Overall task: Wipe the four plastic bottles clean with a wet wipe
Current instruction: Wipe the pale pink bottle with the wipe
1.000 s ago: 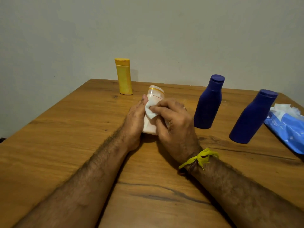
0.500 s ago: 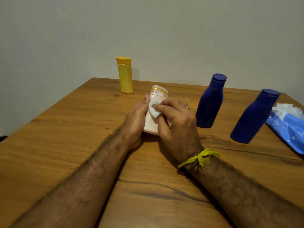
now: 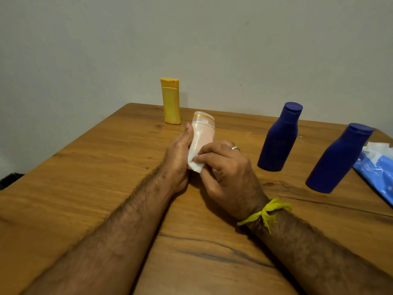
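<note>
At the middle of the wooden table, I have the pale pink bottle standing between both hands, tilted a little away from me, cap end up. My left hand cups its left side, thumb running up along the wall toward the gold-ringed cap; I judge that brace is there to stop the light plastic from sliding or tipping under the rubbing. My right hand pinches the white wet wipe against the bottle's lower front, fingertips curled onto the fold near the base, so the wipe sits low on the body and the upper wall shows bare. A ring sits on one finger, and a yellow thread is knotted at that wrist.

Both forearms lie low over the wood and converge on the bottle, wrists near the surface, which steadies the stroke.

The yellow bottle stands upright at the far edge, just behind the pink one. Two dark blue bottles stand well to the right, the nearer-centre blue bottle and the outer blue bottle, placed apart so each can be taken in turn, I reckon. The blue wipes pack lies at the right edge, touching nothing I am working on. Whether the other three are already wiped I cannot tell.
</note>
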